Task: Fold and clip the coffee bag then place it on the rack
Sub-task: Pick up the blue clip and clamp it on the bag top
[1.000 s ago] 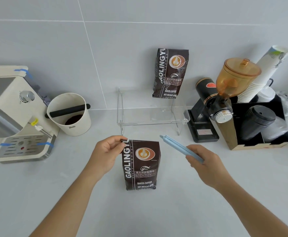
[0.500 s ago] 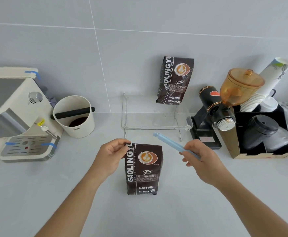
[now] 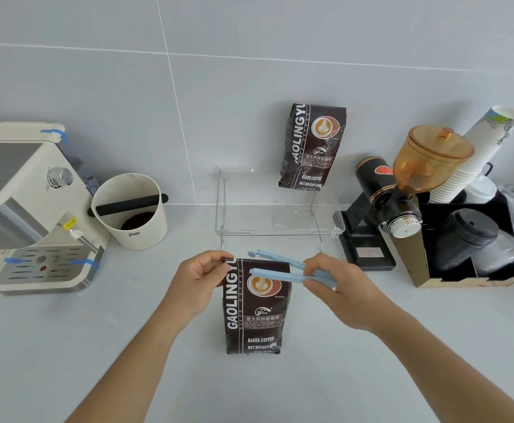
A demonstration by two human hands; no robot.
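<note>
Left hand (image 3: 199, 280) bare, right hand (image 3: 342, 288) bare — forearms unsleeved, no rings, no watch

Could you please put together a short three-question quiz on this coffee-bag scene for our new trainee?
1. True or false: the blue clip is already shut over the top of the near coffee bag.
2. Which hand pinches the near bag's top corner? A) left hand B) right hand C) neither
3. Fill in: the second coffee bag stands on the clear ____.

Key:
1. False. The clip's two arms are spread open, one in front of the bag's top and one behind it.
2. A. The right hand holds the clip.
3. Rack, at its back right, against the wall.
</note>
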